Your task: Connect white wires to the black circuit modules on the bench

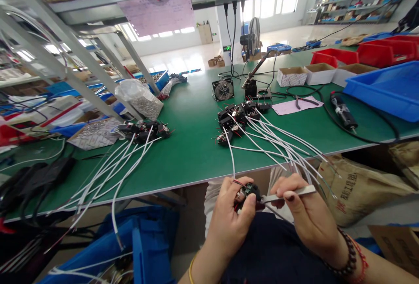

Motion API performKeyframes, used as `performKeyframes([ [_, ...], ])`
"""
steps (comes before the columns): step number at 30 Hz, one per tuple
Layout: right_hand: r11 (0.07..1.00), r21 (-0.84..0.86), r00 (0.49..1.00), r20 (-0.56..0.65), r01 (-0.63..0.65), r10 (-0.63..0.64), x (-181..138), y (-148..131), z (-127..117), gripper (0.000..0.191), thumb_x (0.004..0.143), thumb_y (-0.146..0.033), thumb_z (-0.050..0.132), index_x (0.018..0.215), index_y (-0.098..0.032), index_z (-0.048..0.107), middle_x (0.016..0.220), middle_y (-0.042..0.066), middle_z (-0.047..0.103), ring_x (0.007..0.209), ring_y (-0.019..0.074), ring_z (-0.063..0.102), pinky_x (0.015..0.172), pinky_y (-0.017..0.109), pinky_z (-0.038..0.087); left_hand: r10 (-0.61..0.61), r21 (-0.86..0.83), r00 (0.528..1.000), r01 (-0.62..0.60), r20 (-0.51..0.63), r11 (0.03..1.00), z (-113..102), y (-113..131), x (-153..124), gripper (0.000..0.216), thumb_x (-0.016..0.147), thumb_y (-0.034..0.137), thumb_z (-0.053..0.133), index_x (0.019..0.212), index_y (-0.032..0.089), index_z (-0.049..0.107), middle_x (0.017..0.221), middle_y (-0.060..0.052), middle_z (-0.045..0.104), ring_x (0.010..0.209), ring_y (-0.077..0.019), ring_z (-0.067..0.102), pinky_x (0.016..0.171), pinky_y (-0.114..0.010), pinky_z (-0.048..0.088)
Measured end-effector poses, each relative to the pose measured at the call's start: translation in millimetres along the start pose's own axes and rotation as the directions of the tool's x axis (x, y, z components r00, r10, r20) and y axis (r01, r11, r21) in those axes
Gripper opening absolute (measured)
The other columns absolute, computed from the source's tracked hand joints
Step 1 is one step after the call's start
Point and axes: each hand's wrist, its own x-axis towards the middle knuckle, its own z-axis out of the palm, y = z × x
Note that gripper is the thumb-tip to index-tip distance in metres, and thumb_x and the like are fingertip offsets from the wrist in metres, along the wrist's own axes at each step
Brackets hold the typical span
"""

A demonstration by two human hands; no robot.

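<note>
My left hand (231,214) grips a small black component (248,191) with red wires and a white cable, held over my lap below the table edge. My right hand (303,207) pinches metal tweezers (288,194) whose tips touch that component. A cluster of similar black components (240,116) with long white cables lies on the green table (193,144) just ahead. A second cluster (144,130) sits to the left, its white cables hanging over the front edge.
A small fan (223,89), a soldering iron stand (252,84), a black electric screwdriver (343,112), pliers on pink paper (296,105), white boxes (291,76), red bins (379,52) and a blue tray (386,87) stand behind. Blue bins (137,244) sit under the table at left, a sack (356,192) at right.
</note>
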Motion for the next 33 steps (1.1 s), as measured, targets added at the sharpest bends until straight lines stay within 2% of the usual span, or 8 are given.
performKeyframes([
  [3,0.974,-0.181,0.989,0.083,0.140,-0.126,-0.4,-0.2,0.1,0.025,0.119,-0.034,0.044,0.103,-0.025,0.061,0.087,0.003,0.066,0.076,0.0209,0.066,0.068,0.032,0.051,-0.020,0.025,1.000,0.020,-0.002,0.999,0.5,-0.7,-0.5,0.033,0.101,0.042,0.058,0.123,0.021,0.072,0.114,-0.011,0.068,0.103,-0.0267,0.067,0.088,-0.038,0.055],
  [7,0.969,-0.198,0.986,0.107,0.149,-0.129,-1.0,4.1,1.0,0.024,0.120,-0.034,0.043,0.104,-0.025,0.059,0.086,0.003,0.065,0.077,0.0207,0.066,0.069,0.032,0.052,-0.039,0.018,0.999,0.039,0.004,0.999,1.2,-0.6,-0.7,0.036,0.101,0.044,0.057,0.124,0.021,0.072,0.113,-0.011,0.067,0.101,-0.0257,0.067,0.086,-0.037,0.055],
  [11,0.996,-0.054,0.995,0.071,0.068,-0.065,-4.2,9.9,2.3,0.026,0.119,-0.036,0.046,0.103,-0.026,0.063,0.087,0.002,0.065,0.075,0.0191,0.065,0.069,0.030,0.052,-0.026,0.022,1.000,0.025,0.014,0.999,0.4,-0.6,-2.3,0.034,0.101,0.042,0.058,0.124,0.021,0.073,0.113,-0.011,0.067,0.102,-0.0260,0.066,0.086,-0.037,0.054],
  [13,0.994,0.092,0.997,0.038,-0.063,0.060,-5.6,12.6,3.2,0.029,0.119,-0.041,0.049,0.101,-0.026,0.066,0.087,0.001,0.065,0.071,0.0167,0.064,0.066,0.027,0.053,0.000,0.010,1.000,0.000,0.026,1.000,-0.6,-1.2,-3.4,0.033,0.101,0.041,0.059,0.123,0.022,0.073,0.114,-0.010,0.067,0.105,-0.0262,0.066,0.089,-0.037,0.054],
  [15,0.945,0.254,0.978,0.021,-0.206,0.207,-6.0,14.7,4.0,0.034,0.118,-0.046,0.050,0.098,-0.025,0.067,0.083,0.000,0.065,0.068,0.0152,0.064,0.062,0.024,0.054,0.022,-0.013,0.999,-0.022,0.035,1.000,-1.7,-1.9,-4.2,0.033,0.101,0.042,0.059,0.123,0.022,0.073,0.114,-0.010,0.068,0.107,-0.0266,0.066,0.091,-0.038,0.053],
  [17,0.892,0.355,0.956,0.012,-0.279,0.294,-5.3,15.8,4.3,0.037,0.116,-0.051,0.054,0.095,-0.024,0.069,0.079,0.000,0.065,0.067,0.0150,0.065,0.061,0.023,0.055,0.034,-0.036,0.998,-0.033,0.043,0.999,-2.4,-2.3,-4.4,0.034,0.102,0.044,0.059,0.124,0.022,0.073,0.114,-0.010,0.068,0.108,-0.0270,0.065,0.092,-0.038,0.053],
  [30,0.777,0.518,0.924,0.076,-0.357,0.374,0.3,17.4,2.1,0.038,0.113,-0.053,0.060,0.092,-0.022,0.069,0.079,0.001,0.067,0.065,0.0142,0.063,0.060,0.022,0.052,0.070,-0.084,0.995,-0.064,0.067,0.994,-3.8,0.4,-1.3,0.032,0.102,0.041,0.059,0.126,0.024,0.072,0.116,-0.009,0.068,0.111,-0.0268,0.066,0.096,-0.037,0.051],
  [33,0.790,0.503,0.927,0.070,-0.351,0.368,-0.7,17.8,2.1,0.040,0.114,-0.052,0.058,0.090,-0.023,0.070,0.079,0.001,0.066,0.067,0.0144,0.062,0.062,0.023,0.052,0.061,-0.083,0.996,-0.055,0.065,0.995,-4.0,0.1,-1.0,0.032,0.103,0.042,0.059,0.126,0.024,0.072,0.118,-0.009,0.069,0.112,-0.0267,0.066,0.096,-0.036,0.051],
])
